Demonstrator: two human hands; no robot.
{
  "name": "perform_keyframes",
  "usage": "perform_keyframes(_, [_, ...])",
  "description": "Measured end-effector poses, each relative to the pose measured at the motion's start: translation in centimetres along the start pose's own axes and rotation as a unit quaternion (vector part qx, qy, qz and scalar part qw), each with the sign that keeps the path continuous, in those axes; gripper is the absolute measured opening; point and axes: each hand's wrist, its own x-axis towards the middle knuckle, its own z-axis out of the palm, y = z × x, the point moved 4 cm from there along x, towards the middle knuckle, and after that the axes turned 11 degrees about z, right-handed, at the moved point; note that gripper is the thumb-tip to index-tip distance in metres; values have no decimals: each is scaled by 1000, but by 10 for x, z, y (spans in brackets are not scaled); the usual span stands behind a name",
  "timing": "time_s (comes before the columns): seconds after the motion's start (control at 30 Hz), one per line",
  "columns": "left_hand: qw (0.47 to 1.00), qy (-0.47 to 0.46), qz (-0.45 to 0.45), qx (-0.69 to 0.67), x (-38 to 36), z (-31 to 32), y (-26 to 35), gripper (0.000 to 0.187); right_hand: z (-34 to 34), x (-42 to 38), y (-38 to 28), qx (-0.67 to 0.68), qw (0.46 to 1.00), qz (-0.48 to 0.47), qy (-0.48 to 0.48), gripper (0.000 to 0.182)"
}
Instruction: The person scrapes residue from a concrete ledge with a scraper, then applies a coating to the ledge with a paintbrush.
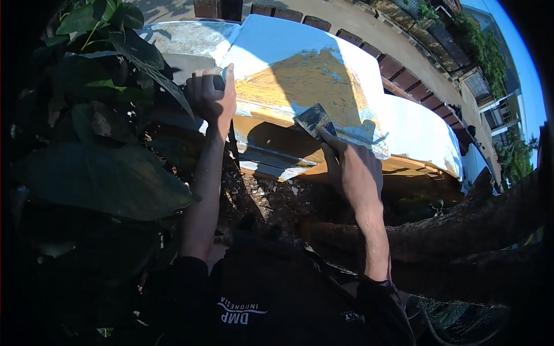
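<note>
My right hand (356, 173) is closed round a scraper (315, 120), whose wide, flat blade lies against the lower edge of a painted block (311, 72). White paint covers part of this block, and a bare yellow-brown patch shows where the paint is gone. Further left, my left hand (212, 101) is closed at the block's left end, thumb pointing up. Something grey shows between its thumb and fingers, but I cannot make out what it is. Below the block's edge, a shaded yellow-brown face (271, 138) carries pale strips.
Large dark leaves (98, 179) crowd the left side, some close to my left arm. A thick branch (438, 236) crosses at the lower right, near my right forearm. Soil with pale flakes (265, 193) lies below. Brown slats (398, 72) run behind the block, beside a paved road.
</note>
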Motion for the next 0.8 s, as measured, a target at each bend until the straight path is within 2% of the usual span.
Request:
perform_keyframes(0.07, [999,-27,-15,-9,-5,1,-2,27,14,-7,2,50,998,49,-5,23])
perform_keyframes(0.1, [999,-38,-18,-16,-3,2,-2,27,20,-4,-8,30,998,54,20,24])
perform_keyframes(0.2, [996,-83,-33,-12,5,-4,4,22,43,12,-16,-19,996,80,-42,31])
perform_keyframes(0.3, [987,-81,-57,-125,8,-19,7,17,33,-1,-27,38,992,95,-70,33])
perform_keyframes(0.33, [965,-105,-115,-209,8,-33,20,15,31,-2,-27,44,991,99,-80,34])
perform_keyframes(0.37, [963,-147,-28,-226,11,-46,37,25,33,-7,-25,51,988,106,-98,35])
perform_keyframes(0.4, [908,-258,-44,-325,14,-61,59,43,39,-14,-23,60,984,115,-121,36])
perform_keyframes(0.43, [885,-335,37,-322,13,-68,81,55,43,-14,-25,78,995,61,-31,37])
perform_keyframes(0.47, [864,-386,55,-318,9,-72,98,57,47,-7,-27,73,994,64,-46,37])
perform_keyframes(0.53, [879,-373,101,-280,0,-66,113,55,47,4,-30,60,993,71,-75,38])
perform_keyframes(0.63, [871,-415,122,-234,5,-59,118,54,41,-7,-34,18,992,84,-95,43])
perform_keyframes(0.67, [876,-409,177,-183,2,-64,128,51,43,-16,-34,-4,991,85,-104,44])
perform_keyframes(0.73, [854,-459,210,-127,-6,-76,141,48,44,-29,-34,8,990,97,-105,46])
perform_keyframes(0.8, [870,-422,229,-111,-4,-73,141,42,46,-32,-32,20,989,103,-109,46])
